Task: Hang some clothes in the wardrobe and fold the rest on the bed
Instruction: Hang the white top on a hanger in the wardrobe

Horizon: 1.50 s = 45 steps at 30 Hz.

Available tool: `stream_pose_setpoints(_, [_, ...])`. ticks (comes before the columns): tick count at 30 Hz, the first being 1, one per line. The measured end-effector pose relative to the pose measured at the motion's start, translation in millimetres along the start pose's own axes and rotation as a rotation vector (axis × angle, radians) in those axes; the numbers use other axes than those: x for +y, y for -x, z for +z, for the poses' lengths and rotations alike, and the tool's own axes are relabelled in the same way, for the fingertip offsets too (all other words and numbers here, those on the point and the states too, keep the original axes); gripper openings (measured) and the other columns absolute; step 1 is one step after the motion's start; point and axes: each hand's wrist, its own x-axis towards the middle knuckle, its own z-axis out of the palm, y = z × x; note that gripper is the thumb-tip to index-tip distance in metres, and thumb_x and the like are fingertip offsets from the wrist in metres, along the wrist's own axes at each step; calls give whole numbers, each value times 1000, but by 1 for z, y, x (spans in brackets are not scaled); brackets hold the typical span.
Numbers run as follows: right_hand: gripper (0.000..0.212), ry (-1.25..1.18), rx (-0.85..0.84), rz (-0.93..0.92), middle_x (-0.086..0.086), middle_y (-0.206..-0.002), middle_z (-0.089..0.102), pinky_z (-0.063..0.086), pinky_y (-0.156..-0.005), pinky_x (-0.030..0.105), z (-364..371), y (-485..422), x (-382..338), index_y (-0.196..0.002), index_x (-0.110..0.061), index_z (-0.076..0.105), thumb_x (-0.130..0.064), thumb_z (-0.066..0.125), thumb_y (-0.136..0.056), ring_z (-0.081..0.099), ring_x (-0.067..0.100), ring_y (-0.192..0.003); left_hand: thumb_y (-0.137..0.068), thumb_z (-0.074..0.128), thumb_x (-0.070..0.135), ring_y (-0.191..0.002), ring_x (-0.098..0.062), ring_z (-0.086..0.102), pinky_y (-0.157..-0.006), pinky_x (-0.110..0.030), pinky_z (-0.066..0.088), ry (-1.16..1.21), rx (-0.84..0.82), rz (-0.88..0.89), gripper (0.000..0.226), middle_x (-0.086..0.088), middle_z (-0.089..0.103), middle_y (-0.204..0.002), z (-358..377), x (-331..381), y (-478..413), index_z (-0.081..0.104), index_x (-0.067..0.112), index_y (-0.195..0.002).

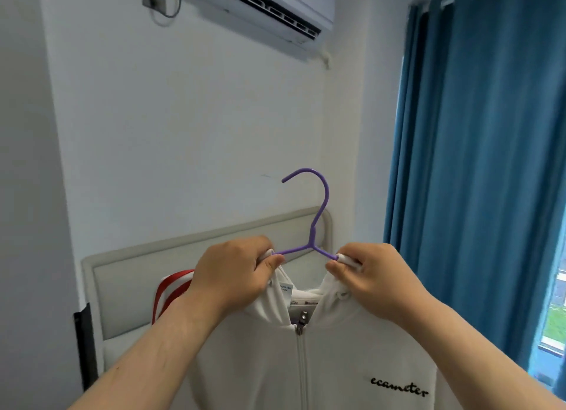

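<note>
Both hands hold a white zip jacket (337, 357) on a purple hanger (315, 226) up in front of the bed's headboard (128, 275). The left hand (232, 272) pinches the collar and hanger arm on one side; the right hand (373, 278) pinches the other, fingers curled. The hanger's arms run left to right, and its hook points up, the tip curving left. The jacket hangs straight down, zip facing the camera. A blue curtain (477, 164) hangs to the right.

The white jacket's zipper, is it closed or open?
Closed: on the white jacket the zipper pull sits at the collar, and both front halves meet below it.
</note>
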Motion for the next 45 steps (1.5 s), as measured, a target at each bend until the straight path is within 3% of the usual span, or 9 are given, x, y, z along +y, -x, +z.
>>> stream_pose_setpoints(6, [35,-99,-125,-115,-6,-59,54,38,-53,38,76,-31,-41,-63,-24,51,-42,64,-91,47,17,-56,-83,27,62,-61,-17,55,-49,-22,29,-159,129,-114,48,12,57,-63,-29,-66,51,60,27,-81])
stream_pose_setpoints(10, [32,-108,-211,-210,-14,-61,53,34,-51,31,119,-50,-71,-64,-30,49,-39,61,-92,45,15,-55,-89,40,49,-56,-11,57,-41,-21,38,-267,199,-135,24,18,61,-66,-52,-108,80,58,33,-93])
stream_pose_setpoints(16, [31,-169,-288,-292,-14,-63,52,40,-55,35,184,-71,-111,-75,-21,56,-50,48,-84,44,13,-58,-89,35,51,-62,-23,62,-51,-35,52,-293,216,-295,27,13,61,-71,-77,-166,122,55,33,-92])
stream_pose_setpoints(20, [30,-247,-335,-329,-12,-61,53,42,-56,34,224,-71,-136,-75,-24,59,-50,48,-84,48,12,-60,-88,37,49,-61,-23,61,-50,-30,46,-388,219,-348,26,12,60,-69,-91,-190,148,55,30,-87])
stream_pose_setpoints(26, [28,-333,-431,-403,-11,-62,55,39,-56,27,259,-66,-160,-75,-27,60,-49,49,-87,51,10,-64,-88,43,45,-58,-17,58,-46,-29,42,-480,241,-436,18,12,56,-66,-109,-197,186,53,30,-85])
stream_pose_setpoints(31, [26,-395,-510,-444,-14,-62,56,39,-55,26,280,-53,-167,-66,-37,54,-38,62,-91,52,9,-63,-91,42,44,-58,-13,53,-47,-28,39,-514,207,-539,18,12,53,-66,-111,-186,216,52,30,-87])
stream_pose_setpoints(34, [26,-426,-547,-474,-14,-63,56,36,-54,24,289,-38,-172,-67,-29,56,-36,64,-91,51,10,-63,-91,41,45,-62,-14,55,-50,-27,39,-528,182,-613,21,12,55,-70,-112,-175,239,56,30,-87])
stream_pose_setpoints(39, [40,-469,-586,-519,-30,-69,54,31,-51,19,291,-24,-189,-58,-36,43,-35,63,-92,50,2,-63,-91,36,50,-68,-12,56,-55,-31,46,-527,164,-705,25,14,58,-75,-122,-163,258,53,32,-92])
stream_pose_setpoints(45, [32,-520,-605,-507,-18,-63,54,31,-52,22,296,-27,-205,-63,-27,52,-37,62,-91,47,8,-60,-89,28,57,-73,-9,56,-60,-32,48,-522,150,-767,39,16,59,-78,-137,-165,262,59,34,-91])
